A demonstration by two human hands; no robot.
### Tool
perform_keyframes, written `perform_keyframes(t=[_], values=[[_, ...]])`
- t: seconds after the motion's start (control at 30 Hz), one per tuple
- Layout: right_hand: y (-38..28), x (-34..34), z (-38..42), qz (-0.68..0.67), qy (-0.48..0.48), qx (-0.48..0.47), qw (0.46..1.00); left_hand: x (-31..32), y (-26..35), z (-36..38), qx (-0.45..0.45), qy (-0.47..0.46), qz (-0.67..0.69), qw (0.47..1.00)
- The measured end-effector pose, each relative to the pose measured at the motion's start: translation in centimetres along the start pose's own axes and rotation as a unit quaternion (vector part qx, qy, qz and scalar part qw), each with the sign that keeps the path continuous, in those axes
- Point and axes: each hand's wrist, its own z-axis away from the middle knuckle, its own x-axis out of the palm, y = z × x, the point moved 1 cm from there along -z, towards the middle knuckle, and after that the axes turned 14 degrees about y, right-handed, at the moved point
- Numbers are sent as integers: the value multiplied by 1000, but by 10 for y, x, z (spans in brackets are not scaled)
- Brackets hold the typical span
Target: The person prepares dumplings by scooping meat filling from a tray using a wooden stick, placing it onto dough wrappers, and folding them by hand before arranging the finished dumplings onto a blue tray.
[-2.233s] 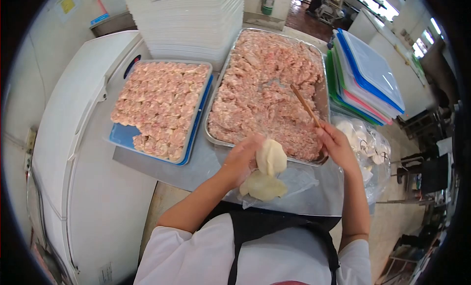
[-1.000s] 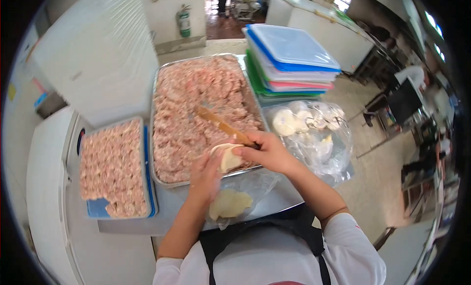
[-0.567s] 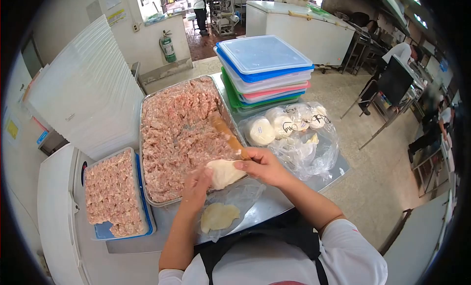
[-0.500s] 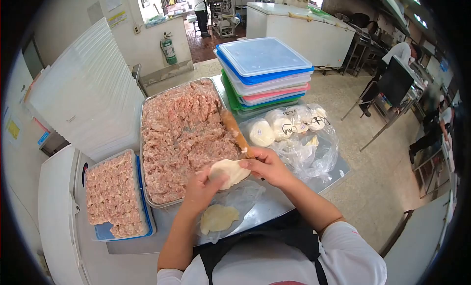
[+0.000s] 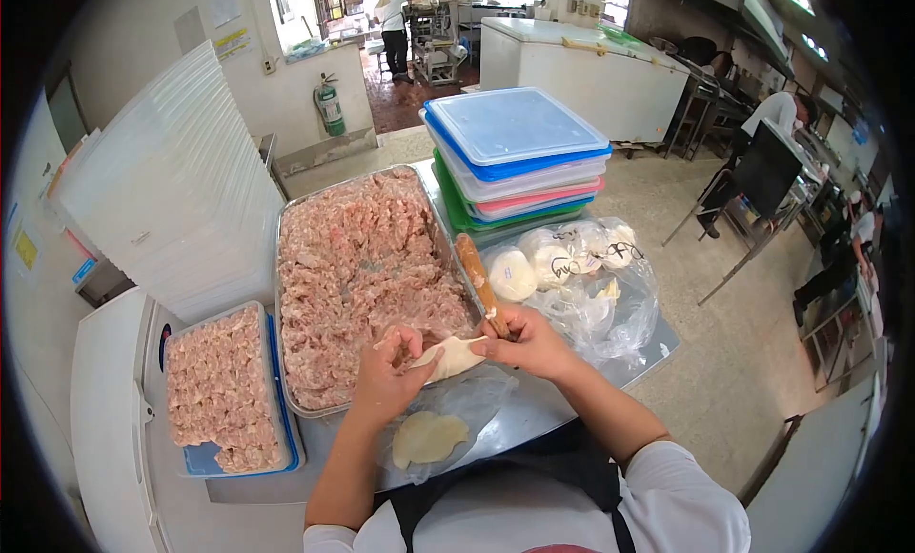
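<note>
In front of me, pale thin dough wrappers [image 5: 456, 359], apparently a small stack, are held between my two hands. My left hand [image 5: 389, 370] has its thumb against their left end, fingers curled. My right hand [image 5: 529, 341] pinches their right end. A wooden-handled tool [image 5: 479, 281] sticks up from my right hand along the tray's edge; its lower end is hidden by the fingers. Just beyond lies a large metal tray [image 5: 278, 296] of ground meat [image 5: 367, 277]. Below my hands, more round wrappers [image 5: 429, 439] lie on a clear plastic sheet [image 5: 488, 389].
At left, a container of filled dumplings [image 5: 224, 386] stands beside tall stacked white trays [image 5: 181, 201]. Lidded plastic boxes [image 5: 519, 124] are stacked behind bagged white wrapper packs [image 5: 562, 258] on the metal table [image 5: 639, 362]. Other people [image 5: 391, 29] work farther off.
The wrappers have tilted and look narrower between my hands. My left fingers have curled upward. The wooden tool has swung rightward and more upright with my right hand.
</note>
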Motion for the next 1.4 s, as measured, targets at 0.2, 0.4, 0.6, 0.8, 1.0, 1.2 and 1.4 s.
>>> perform_keyframes(t=[0.2,0.4,0.6,0.8,1.0,1.2,1.4], values=[[-20,-13,-42,264,5,-45,964,-36,0,13,-195,21,88,977],[-45,2,-76,616,-95,-280,730,-49,-5,53,-321,-126,287,894],[1,46,-76,682,-149,-382,606,-33,-7,66,-347,-189,240,887],[-34,58,-78,678,-176,-421,577,-36,-13,74,-394,-135,306,856],[8,60,-64,700,-182,-409,557,-47,-6,75,-388,-91,324,858],[-20,56,-38,695,-205,-385,572,-66,-15,66,-305,-4,301,903],[-55,62,-48,701,-186,-389,569,-102,-31,21,-162,290,235,914]])
